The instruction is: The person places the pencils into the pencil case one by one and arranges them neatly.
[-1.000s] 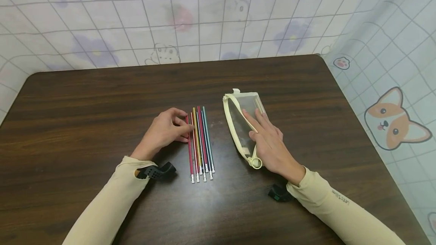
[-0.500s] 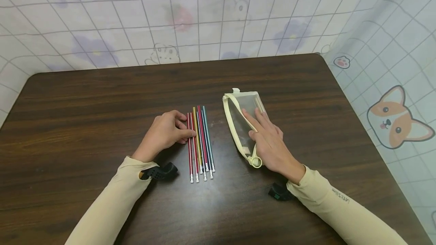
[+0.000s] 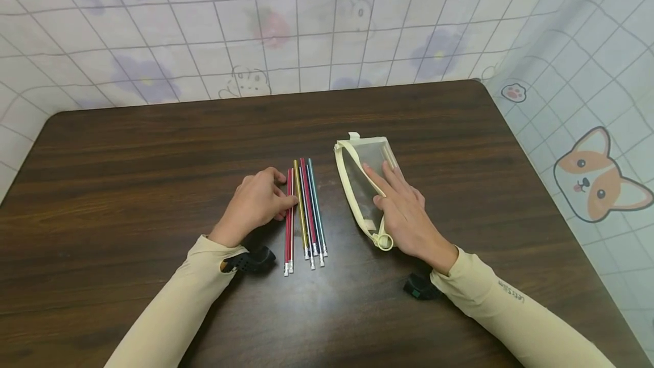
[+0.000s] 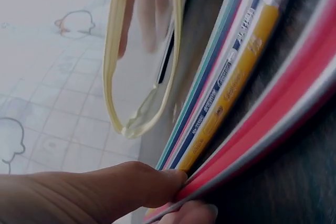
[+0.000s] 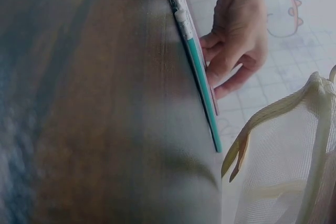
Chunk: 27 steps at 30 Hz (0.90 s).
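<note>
My left hand [image 3: 258,200] pinches two red pencils [image 3: 289,237] between thumb and fingers, at the left side of a row. Beside them, a small gap apart, lie several more pencils, among them a yellow pencil [image 3: 301,209] and a teal pencil [image 3: 317,209]. Their eraser ends point toward me. In the left wrist view the thumb presses close to the tip of the yellow pencil [image 4: 226,98]. My right hand [image 3: 406,214] rests with extended fingers on a pale yellow mesh pencil case [image 3: 364,189], whose zipper opening gapes toward the pencils.
All of this lies on a dark wood-grain table [image 3: 153,158]. A patterned, grid-printed cloth [image 3: 317,33] hangs behind the far edge and along the right side. A ring pull [image 3: 384,242] sits at the case's near end.
My left hand has moved slightly right, bringing the two red pencils together. A gap now separates them from the other pencils, which have shifted a little right. My right hand stays still.
</note>
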### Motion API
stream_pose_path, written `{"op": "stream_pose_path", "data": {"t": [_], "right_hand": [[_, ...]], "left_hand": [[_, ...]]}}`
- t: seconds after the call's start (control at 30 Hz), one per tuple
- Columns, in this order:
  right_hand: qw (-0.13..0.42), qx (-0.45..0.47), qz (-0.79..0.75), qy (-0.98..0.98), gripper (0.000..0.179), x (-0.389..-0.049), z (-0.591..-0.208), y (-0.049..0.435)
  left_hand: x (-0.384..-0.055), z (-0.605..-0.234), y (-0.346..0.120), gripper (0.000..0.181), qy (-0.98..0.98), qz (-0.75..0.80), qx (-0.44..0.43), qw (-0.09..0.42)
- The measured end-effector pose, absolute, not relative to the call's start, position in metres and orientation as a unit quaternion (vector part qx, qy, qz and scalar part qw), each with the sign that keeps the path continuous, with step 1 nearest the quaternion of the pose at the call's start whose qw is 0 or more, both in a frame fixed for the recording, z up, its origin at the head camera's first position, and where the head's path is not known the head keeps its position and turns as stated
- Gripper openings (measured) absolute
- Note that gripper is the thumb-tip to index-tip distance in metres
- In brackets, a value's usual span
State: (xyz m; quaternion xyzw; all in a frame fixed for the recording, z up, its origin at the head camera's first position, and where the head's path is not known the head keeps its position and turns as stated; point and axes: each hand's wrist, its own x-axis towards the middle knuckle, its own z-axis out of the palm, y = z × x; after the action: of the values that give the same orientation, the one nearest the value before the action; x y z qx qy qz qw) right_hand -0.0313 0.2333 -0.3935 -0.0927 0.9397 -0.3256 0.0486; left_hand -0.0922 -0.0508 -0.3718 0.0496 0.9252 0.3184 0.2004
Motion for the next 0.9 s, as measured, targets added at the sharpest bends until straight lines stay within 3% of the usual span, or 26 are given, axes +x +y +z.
{"op": "stream_pose_path", "data": {"t": [0.3, 0.9], "right_hand": [[0.049, -0.09, -0.33, 0.938, 0.059, -0.03, -0.393, 0.235], [0.049, -0.086, -0.333, 0.938, 0.059, -0.031, -0.392, 0.234]], "left_hand": [[-0.096, -0.373, -0.055, 0.046, 0.896, 0.379, 0.037, 0.23], [-0.099, -0.369, -0.059, 0.054, 0.808, 0.525, 0.033, 0.267]]}}
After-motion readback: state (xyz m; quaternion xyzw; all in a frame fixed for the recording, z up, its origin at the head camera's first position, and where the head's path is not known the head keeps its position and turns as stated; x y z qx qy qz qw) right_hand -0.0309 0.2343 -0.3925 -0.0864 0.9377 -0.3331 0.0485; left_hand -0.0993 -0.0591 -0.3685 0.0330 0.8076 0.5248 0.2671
